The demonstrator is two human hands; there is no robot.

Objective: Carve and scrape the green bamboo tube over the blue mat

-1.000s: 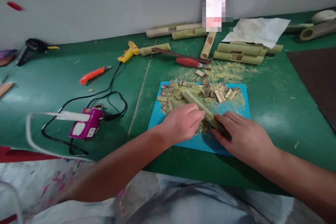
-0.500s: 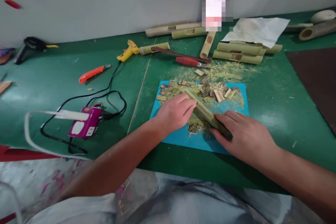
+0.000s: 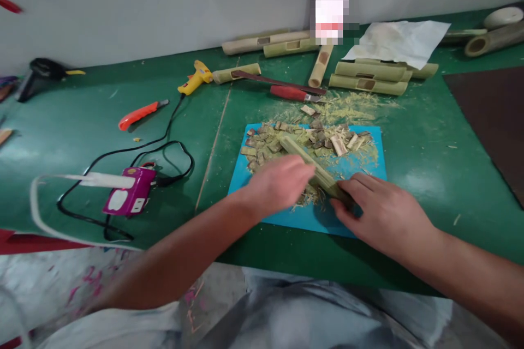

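Slanting over a blue mat [image 3: 274,219] is a pale green bamboo piece [image 3: 295,151]. My right hand [image 3: 380,207] is wrapped round its near end, with thumb and fingers on either side. My left hand [image 3: 282,182] is closed against the side of the bamboo, around its middle, and slightly blurred. Whatever its fingers pinch, if anything, is hidden. Bamboo chips [image 3: 338,145] and fine shavings cover the far part of the mat, and more lie under the bamboo.
Beyond the mat lie a red-handled knife [image 3: 289,92], a long dark blade [image 3: 278,80] and several notched bamboo tubes [image 3: 366,85]. To the left are an orange cutter [image 3: 139,115], a yellow glue gun [image 3: 195,77] and a purple power adapter [image 3: 129,191] with looping cords. White paper [image 3: 397,41] covers some tubes.
My left hand has slid along the bamboo toward my right hand and nearer to me. The right hand keeps its hold. The whole view has shifted slightly.
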